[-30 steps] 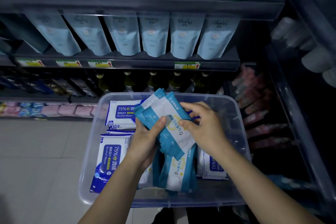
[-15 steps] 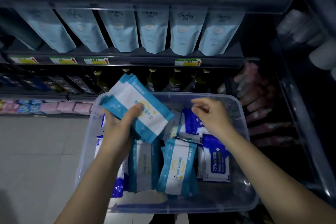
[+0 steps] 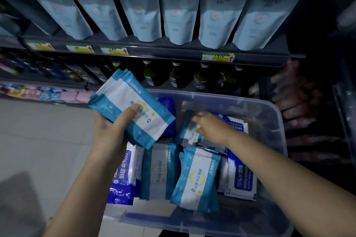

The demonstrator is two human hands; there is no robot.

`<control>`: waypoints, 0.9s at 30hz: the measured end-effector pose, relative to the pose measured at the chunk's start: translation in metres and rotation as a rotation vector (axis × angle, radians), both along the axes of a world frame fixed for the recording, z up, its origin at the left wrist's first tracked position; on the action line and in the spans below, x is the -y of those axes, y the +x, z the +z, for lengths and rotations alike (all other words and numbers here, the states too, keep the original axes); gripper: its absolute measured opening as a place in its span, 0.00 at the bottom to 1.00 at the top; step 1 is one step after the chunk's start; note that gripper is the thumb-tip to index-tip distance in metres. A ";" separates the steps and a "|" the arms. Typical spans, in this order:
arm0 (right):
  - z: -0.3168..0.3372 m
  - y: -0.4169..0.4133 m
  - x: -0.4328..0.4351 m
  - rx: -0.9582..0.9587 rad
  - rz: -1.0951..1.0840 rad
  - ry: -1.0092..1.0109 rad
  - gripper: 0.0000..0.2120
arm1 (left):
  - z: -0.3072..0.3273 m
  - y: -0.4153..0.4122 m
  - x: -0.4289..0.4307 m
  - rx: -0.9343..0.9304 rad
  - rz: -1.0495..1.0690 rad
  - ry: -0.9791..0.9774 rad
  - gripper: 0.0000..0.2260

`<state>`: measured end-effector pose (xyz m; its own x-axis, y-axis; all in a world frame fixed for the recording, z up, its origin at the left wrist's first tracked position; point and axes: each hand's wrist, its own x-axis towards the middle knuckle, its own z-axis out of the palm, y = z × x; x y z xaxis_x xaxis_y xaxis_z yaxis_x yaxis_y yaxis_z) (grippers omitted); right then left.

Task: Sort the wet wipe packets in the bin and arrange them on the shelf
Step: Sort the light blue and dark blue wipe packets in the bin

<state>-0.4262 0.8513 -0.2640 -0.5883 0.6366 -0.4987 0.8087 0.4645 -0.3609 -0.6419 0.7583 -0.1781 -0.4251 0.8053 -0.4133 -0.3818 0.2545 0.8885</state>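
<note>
Bin [image 3: 277, 121] open on top, packets [image 3: 196, 177] crowding its floor (bare strip nearest), bottles [image 3: 176, 77] packed close behind.

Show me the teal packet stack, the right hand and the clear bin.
teal packet stack [image 3: 123, 96], head view, top packet's white band
right hand [image 3: 212, 124], head view, back of hand
clear bin [image 3: 231, 98], head view, far rim
</note>
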 end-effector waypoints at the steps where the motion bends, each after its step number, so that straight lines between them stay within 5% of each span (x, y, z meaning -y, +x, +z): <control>1: -0.001 -0.002 -0.001 0.022 0.101 0.020 0.25 | -0.001 -0.001 0.001 -0.006 -0.004 -0.007 0.40; 6: -0.001 -0.013 -0.010 0.138 0.300 0.111 0.35 | -0.008 -0.003 0.009 0.015 0.007 -0.030 0.31; 10: -0.007 -0.015 -0.009 0.172 0.295 0.171 0.30 | -0.008 -0.001 0.013 0.029 0.033 -0.030 0.32; 16: 0.010 -0.004 -0.006 -0.038 -0.012 0.161 0.02 | -0.006 0.003 0.017 0.051 0.050 -0.019 0.31; 20: 0.032 0.005 0.001 -0.138 -0.093 0.232 0.12 | -0.003 0.008 0.016 0.074 0.030 -0.006 0.32; 27: 0.105 0.027 0.007 -0.429 -0.121 0.365 0.09 | 0.001 0.017 0.011 0.171 -0.112 0.002 0.31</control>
<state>-0.3989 0.8443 -0.1590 -0.6020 0.7978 0.0334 0.6801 0.5342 -0.5022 -0.6253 0.7475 -0.1773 -0.2562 0.8448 -0.4698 -0.4966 0.3019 0.8137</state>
